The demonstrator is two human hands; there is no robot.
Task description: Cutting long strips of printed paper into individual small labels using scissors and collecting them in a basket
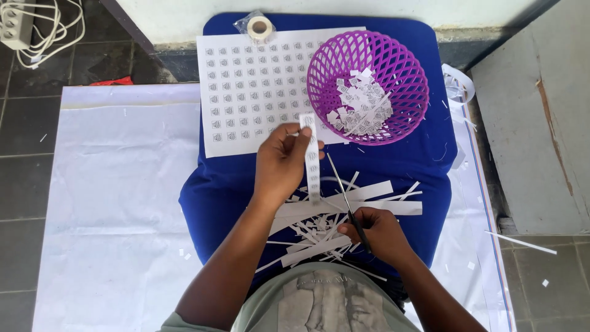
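Head view looks straight down on a blue-covered surface with white sheeting spread on the floor to its left. Far left of the left hand's grip, at the top corner, a white power strip with coiled cord lies on dark tiles. Up and left of that grip lies a printed sheet of small square codes in rows, and above the sheet sits a small roll of tape in a clear wrapper.

The left hand is raised over the surface, thumb and fingers pinched together on the upper end of a narrow paper strip printed with a column of codes; the strip hangs down from the grip toward the person's body. Below that grip, a heap of white paper offcuts, long slivers and wider bands, lies scattered on the blue cover.

Just right of the strip, the blades of a pair of scissors slant up toward it, apparently closed and not touching it. The right hand is closed around the dark scissor handles, low and right of the left grip.

Up and right of both grips stands a purple lattice basket holding a pile of small cut code squares. Further right, concrete slab borders the sheeting.
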